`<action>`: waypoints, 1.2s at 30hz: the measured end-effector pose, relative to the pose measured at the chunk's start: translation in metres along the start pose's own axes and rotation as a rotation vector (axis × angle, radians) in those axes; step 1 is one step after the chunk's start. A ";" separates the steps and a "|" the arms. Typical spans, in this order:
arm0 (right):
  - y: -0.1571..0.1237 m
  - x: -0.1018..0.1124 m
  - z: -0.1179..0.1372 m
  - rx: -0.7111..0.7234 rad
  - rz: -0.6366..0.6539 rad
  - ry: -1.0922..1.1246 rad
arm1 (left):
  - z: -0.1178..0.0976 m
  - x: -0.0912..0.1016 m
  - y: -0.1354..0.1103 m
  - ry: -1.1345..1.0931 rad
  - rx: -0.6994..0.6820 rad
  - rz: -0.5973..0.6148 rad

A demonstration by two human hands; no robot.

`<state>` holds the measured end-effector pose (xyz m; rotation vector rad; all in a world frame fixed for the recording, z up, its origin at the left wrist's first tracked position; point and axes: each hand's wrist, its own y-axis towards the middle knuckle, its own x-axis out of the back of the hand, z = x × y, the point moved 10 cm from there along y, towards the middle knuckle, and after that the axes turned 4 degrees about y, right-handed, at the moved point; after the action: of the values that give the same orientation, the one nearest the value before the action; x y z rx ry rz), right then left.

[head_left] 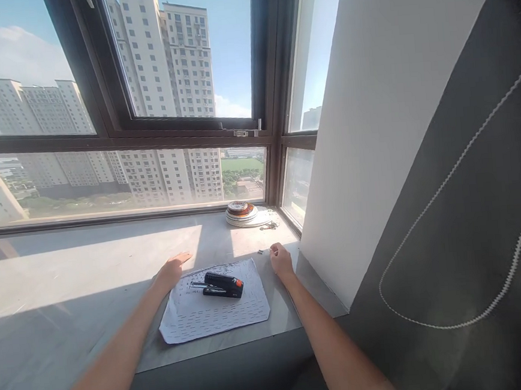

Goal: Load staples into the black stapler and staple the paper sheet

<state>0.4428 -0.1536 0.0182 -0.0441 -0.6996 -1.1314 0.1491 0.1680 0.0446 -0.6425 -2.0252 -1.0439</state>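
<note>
A black stapler (225, 285) with an orange-red patch lies on a sheaf of white paper (193, 320) on the windowsill. Its jaws spread apart toward the left, with metal parts showing between them. The paper is covered in rows of short dark marks. At the paper's upper left, my left hand (171, 270) rests with its fingers stretched out, holding nothing. Beyond the upper right corner, my right hand (282, 259) has its fingertips pinched together; whatever is between them is too small to name. Just left of those fingertips sits a tiny grey metallic piece (260, 252), perhaps staples.
A stack of round plate-like items (241, 214) stands in the far corner by the window (183, 132), with a small dark chain-like thing (269, 225) beside it. A white wall column (351, 152) rises on the right. A beaded cord (433, 327) hangs in a loop farther right.
</note>
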 end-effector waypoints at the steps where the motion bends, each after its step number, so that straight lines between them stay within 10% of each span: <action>1: -0.001 0.000 0.001 0.006 0.008 -0.002 | 0.000 -0.003 -0.001 -0.017 -0.008 0.028; 11: -0.027 -0.010 0.035 0.123 0.046 -0.243 | -0.004 0.022 -0.011 -0.020 0.079 -0.094; 17: -0.046 -0.028 0.042 0.175 0.167 -0.542 | -0.033 0.059 -0.057 -0.316 0.127 -0.295; 24: -0.065 -0.028 0.029 0.196 0.290 -0.532 | -0.085 0.050 -0.095 -0.246 0.005 -0.111; 36: -0.070 -0.010 0.033 0.174 0.320 -0.482 | -0.094 0.050 -0.089 -0.348 -0.132 -0.059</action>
<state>0.3659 -0.1646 0.0170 -0.2785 -1.1724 -0.7507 0.0935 0.0456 0.0798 -0.8891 -2.2969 -1.1722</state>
